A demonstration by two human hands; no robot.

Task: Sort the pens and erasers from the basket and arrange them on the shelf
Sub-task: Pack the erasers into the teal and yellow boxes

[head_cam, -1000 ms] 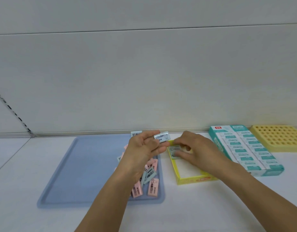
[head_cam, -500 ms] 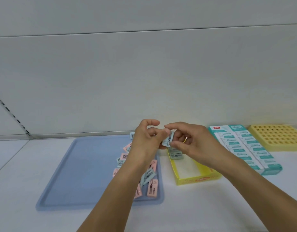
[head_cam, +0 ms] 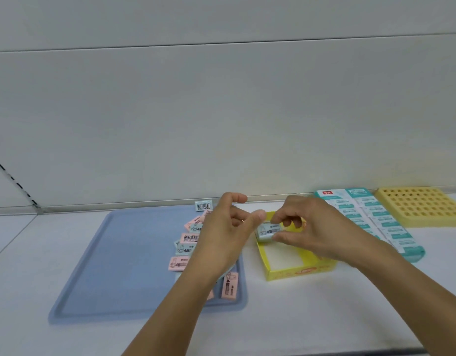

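A pale blue eraser (head_cam: 268,231) is pinched between the thumb and fingers of my right hand (head_cam: 307,227), low over the far end of a yellow cardboard box (head_cam: 296,272). My left hand (head_cam: 225,233) hovers just left of it with fingers apart and nothing in them, above the right side of a blue tray (head_cam: 113,258). Several pink and pale blue erasers (head_cam: 187,246) lie scattered on the tray, partly hidden under my left hand and forearm. One pale blue eraser (head_cam: 203,205) stands against the wall behind the tray.
A teal box of white erasers (head_cam: 370,222) sits right of the yellow box. A yellow grid holder (head_cam: 422,205) stands at the far right. All rest on a white shelf (head_cam: 311,317) against a pale back wall.
My left hand passed the pale blue eraser to my right hand and let go. My right hand carried it down toward the yellow box.
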